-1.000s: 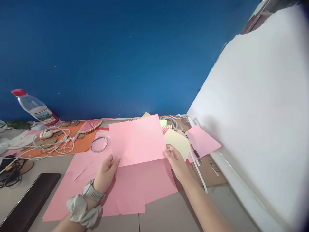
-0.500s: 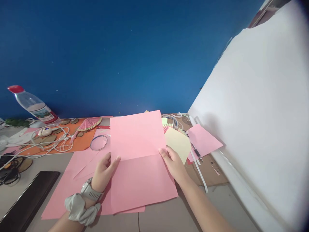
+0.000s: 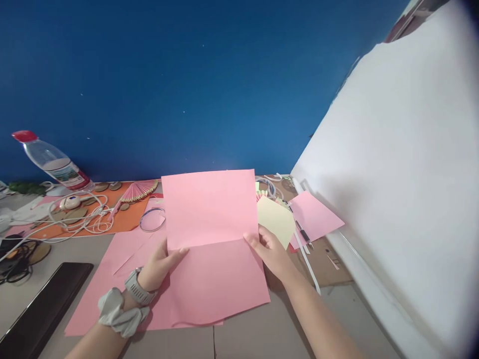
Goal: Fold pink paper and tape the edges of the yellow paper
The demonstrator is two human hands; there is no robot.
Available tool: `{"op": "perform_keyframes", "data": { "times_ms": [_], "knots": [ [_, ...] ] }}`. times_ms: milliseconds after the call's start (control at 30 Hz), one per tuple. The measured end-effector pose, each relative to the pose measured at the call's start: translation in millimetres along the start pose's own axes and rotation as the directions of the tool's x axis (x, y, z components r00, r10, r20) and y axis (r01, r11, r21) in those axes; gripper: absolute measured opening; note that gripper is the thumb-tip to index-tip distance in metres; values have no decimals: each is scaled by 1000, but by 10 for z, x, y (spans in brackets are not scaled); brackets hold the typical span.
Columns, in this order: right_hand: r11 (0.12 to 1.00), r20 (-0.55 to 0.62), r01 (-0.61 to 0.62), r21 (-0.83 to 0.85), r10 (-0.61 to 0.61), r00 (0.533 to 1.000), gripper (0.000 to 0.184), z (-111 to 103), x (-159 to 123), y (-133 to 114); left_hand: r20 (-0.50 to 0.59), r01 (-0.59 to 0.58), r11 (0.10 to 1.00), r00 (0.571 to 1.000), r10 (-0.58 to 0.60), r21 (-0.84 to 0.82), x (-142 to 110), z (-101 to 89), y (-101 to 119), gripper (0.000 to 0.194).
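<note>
Between my hands is a pink paper sheet point(image 3: 213, 209), creased across its middle, with the upper half tilted up and the lower half sloping toward me. My left hand point(image 3: 161, 262) grips its left edge near the crease, thumb on the front and fingers behind. On the right edge my right hand point(image 3: 269, 249) pinches the sheet, thumb in front at the crease. Underneath, more pink paper point(image 3: 101, 294) lies flat on the table. A grey watch point(image 3: 140, 288) and a grey scrunchie point(image 3: 121, 314) are on my left wrist.
Left are a black phone point(image 3: 45, 309), tangled white cables point(image 3: 99, 219), a pink folded fan point(image 3: 138, 192) and a red-capped bottle point(image 3: 62, 167). Right are cream paper point(image 3: 277, 219), a pen point(image 3: 304, 233) and another pink sheet point(image 3: 316, 212). A blue wall point(image 3: 224, 89) stands behind.
The held sheet's upper half has shifted and spread slightly leftward, and its lower half bows more. My left hand has shifted a little, with its thumb extended straighter. The right hand is nearly unmoved.
</note>
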State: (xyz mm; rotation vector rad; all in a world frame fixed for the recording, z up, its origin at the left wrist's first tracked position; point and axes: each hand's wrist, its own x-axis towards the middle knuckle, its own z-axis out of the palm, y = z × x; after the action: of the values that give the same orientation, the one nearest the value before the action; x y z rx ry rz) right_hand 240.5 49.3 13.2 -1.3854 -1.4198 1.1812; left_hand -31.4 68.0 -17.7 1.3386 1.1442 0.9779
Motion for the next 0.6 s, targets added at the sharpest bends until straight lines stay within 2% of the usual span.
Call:
{"op": "perform_keyframes", "data": {
  "times_ms": [67, 133, 333, 433, 600],
  "knots": [
    [1000, 106, -16, 22, 14, 994, 31, -56, -10, -30, 120, 62, 998, 991, -65, 31, -2, -7, 17, 42],
    [998, 183, -52, 38, 45, 982, 32, -106, -14, -55, 167, 99, 993, 980, -109, 66, 4, -11, 32, 36],
    [997, 110, -76, -11, 76, 991, 32, -167, 4, -17, 198, 117, 988, 971, -136, 105, 37, -43, 71, 33],
    [996, 131, -92, 25, 88, 987, 32, -172, 2, 6, 195, 104, 990, 973, -122, 100, 36, -64, 91, 33],
    [995, 134, -36, 97, 23, 991, 29, -192, -16, -27, 153, 72, 993, 984, -86, 95, 7, -57, 97, 35]
  ]
}}
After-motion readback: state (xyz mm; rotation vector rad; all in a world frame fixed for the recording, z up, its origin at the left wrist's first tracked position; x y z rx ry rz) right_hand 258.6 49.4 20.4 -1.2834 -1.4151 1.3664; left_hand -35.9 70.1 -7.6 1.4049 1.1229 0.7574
